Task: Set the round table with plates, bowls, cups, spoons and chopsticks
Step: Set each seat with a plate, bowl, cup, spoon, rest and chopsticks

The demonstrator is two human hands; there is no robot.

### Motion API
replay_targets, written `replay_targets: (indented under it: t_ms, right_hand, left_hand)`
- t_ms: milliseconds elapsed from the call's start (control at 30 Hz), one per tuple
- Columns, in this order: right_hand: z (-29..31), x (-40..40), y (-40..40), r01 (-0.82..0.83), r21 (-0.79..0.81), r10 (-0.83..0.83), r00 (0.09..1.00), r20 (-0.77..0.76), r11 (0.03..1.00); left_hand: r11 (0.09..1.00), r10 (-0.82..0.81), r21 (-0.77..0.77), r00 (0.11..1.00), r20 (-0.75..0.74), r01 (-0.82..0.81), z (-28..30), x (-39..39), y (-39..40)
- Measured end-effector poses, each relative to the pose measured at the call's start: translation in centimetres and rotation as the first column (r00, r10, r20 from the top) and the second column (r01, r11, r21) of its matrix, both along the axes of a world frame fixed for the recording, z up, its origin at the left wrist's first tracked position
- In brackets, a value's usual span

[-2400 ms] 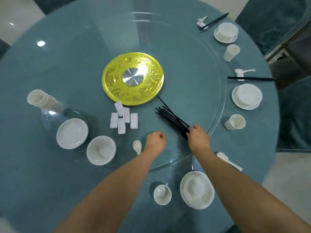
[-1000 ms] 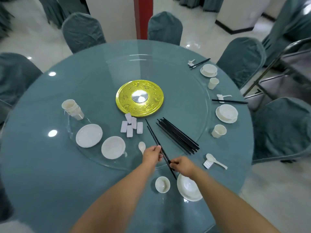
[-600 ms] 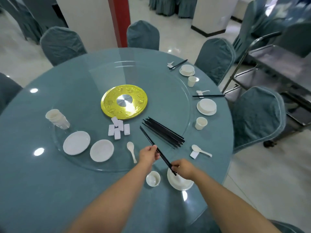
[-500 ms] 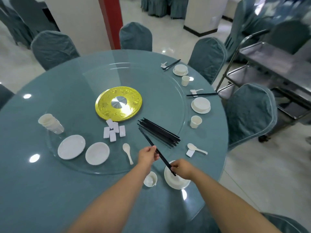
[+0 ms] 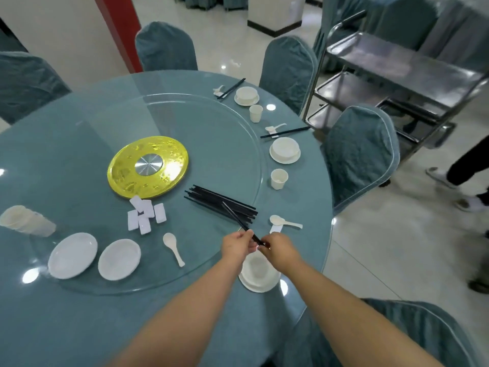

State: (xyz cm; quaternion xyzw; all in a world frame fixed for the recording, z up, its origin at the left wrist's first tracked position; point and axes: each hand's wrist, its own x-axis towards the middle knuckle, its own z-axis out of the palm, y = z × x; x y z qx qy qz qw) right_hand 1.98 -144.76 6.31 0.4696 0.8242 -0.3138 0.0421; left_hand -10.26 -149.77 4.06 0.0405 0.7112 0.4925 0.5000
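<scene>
The stacked cups (image 5: pixel 25 221) blur at the left edge; the forearms hide part of the near plate (image 5: pixel 258 279), and a bystander's legs (image 5: pixel 468 165) are cut off at right.

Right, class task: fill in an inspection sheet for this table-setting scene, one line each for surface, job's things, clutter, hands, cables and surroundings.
Surface: round table, teal cloth, glass turntable on top.
Job's things: chopstick pile, loose spoon, stacked cups, plate, bowl on turntable; two finished settings at far right.
Clutter: white rests, gold disc.
Hands: left hand and right hand hold a chopstick pair.
Cables: nothing seen.
Surroundings: covered chairs, steel trolley.
</scene>
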Motion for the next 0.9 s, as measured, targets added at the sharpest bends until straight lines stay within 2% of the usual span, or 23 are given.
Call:
replay_targets:
  t_ms: [167, 300, 433, 533, 667, 900]
  right_hand:
    - [-1.5, 0.8, 1.6, 0.039, -0.021, -0.037, 0.998, 0.055, 0.999]
    - [-2.7, 1.9, 3.6, 0.075, -0.025, -0.071, 0.989, 0.126, 0.997]
    - [-4.6, 4.1, 5.9, 0.104, -0.041, -0.092, 0.967, 0.239, 0.994]
    - [-6.2, 5.9, 7.0, 0.124, -0.038, -0.107, 0.948, 0.301, 0.992]
    - [-7.8, 7.1, 7.5, 0.109, -0.035, -0.091, 0.934, 0.347, 0.993]
    - [-9.4, 7.4, 8.2, 0.077, 0.007, -0.075, 0.928, 0.366, 0.997]
  left_hand:
    - [0.997, -0.072, -0.031, 0.997, -0.001, 0.072, -0.8, 1.2, 1.9]
    - [0.962, -0.267, -0.089, 0.957, -0.115, 0.258, -1.1, 0.8, 3.2]
    - [0.940, -0.329, -0.187, 0.904, -0.273, 0.286, -1.3, -1.9, 4.6]
    - [0.921, -0.376, -0.238, 0.863, -0.338, 0.308, -1.8, -4.5, 4.7]
    - [0.863, -0.479, -0.407, 0.739, -0.474, 0.299, -2.6, -6.5, 4.0]
    - [0.822, -0.542, -0.478, 0.682, -0.491, 0.309, -3.6, -7.0, 3.9]
